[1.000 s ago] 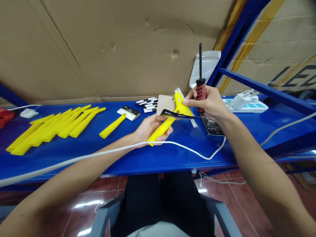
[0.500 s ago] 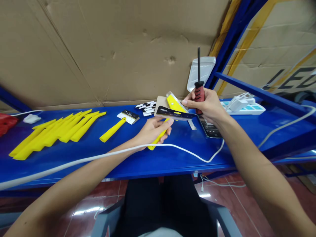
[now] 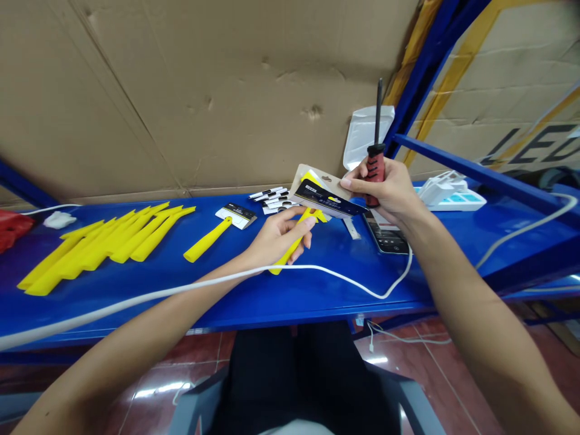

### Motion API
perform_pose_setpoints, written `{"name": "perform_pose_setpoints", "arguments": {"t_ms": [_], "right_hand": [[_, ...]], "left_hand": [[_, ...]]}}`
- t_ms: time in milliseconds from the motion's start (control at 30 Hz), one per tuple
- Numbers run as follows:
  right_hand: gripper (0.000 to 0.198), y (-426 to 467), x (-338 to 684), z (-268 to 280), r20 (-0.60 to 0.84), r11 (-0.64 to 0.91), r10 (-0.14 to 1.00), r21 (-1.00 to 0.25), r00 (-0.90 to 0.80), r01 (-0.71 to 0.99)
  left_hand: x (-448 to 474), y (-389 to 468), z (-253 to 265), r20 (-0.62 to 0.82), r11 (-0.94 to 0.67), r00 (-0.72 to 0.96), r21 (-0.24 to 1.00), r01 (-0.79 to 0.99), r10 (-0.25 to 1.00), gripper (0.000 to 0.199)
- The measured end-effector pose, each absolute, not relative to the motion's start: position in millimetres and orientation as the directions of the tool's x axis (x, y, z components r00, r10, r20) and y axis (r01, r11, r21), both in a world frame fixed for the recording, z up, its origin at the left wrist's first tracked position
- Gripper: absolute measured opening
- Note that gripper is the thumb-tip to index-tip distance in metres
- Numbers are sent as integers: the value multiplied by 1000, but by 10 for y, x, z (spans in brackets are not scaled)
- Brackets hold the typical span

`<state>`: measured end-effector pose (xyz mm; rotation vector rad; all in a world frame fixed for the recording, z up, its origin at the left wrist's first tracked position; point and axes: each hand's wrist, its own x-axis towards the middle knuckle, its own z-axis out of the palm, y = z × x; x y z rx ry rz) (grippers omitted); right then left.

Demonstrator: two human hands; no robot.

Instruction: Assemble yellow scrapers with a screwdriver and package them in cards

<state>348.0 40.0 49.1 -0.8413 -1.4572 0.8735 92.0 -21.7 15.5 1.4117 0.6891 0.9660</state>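
My left hand [image 3: 281, 237] is closed around the yellow handle [image 3: 280, 264] of a scraper, which slants up from the blue shelf. Its head end is partly hidden behind a folded black-and-tan packaging card [image 3: 327, 199]. My right hand [image 3: 393, 192] pinches that card's right edge between thumb and fingertips. The same hand also grips a red-handled screwdriver [image 3: 376, 172], its dark shaft pointing up. To the left lies another scraper [image 3: 209, 239] with a black-and-white card [image 3: 238, 215] at its head. Behind my left hand is a pile of small black-and-white pieces [image 3: 272, 199].
Several yellow handles [image 3: 109, 244] lie in a row on the blue shelf [image 3: 181, 302]. A phone [image 3: 386, 234] sits under my right hand, with a white power strip [image 3: 471, 200] further right. A white cable [image 3: 158, 293] crosses in front of my left forearm.
My right hand has shifted slightly right and up with the screwdriver. The card has turned, showing more of its tan back panel and hang hole. My left hand stays nearly in place.
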Motion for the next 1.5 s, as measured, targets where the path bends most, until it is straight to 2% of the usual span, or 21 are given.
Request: {"name": "perform_pose_setpoints", "arguments": {"t_ms": [433,600,700,767,833,967,1067,1300,1500], "right_hand": [[63,366,3489,509,437,436,897,-899,-73,-24],[65,331,3444,523,433,435,897,-901,-91,-1],[63,317,3436,535,446,450,891,-893,-81,26],[58,313,3463,544,469,472,881,-876,-56,100],[53,317,3521,548,485,479,874,-843,-40,244],[47,371,3694,516,455,414,887,-711,-77,569],[43,441,3808,468,435,363,897,-628,-76,689],[39,571,3931,363,409,299,912,-625,-23,722],[45,654,3998,291,410,293,912,-609,-24,737]], "left_hand": [[912,-194,125,155,-96,526,986,-138,836,49],[931,-204,146,160,-117,479,986,-119,863,48],[928,-212,146,218,-183,432,975,-122,875,46],[916,-209,136,284,-252,408,959,-131,868,43],[898,-200,124,349,-319,392,937,-144,851,39],[858,-182,101,441,-412,355,897,-158,824,33],[839,-184,90,503,-479,324,864,-155,801,32],[810,-180,83,531,-507,261,848,-156,806,35],[782,-131,90,527,-496,263,850,-179,808,36]]}}
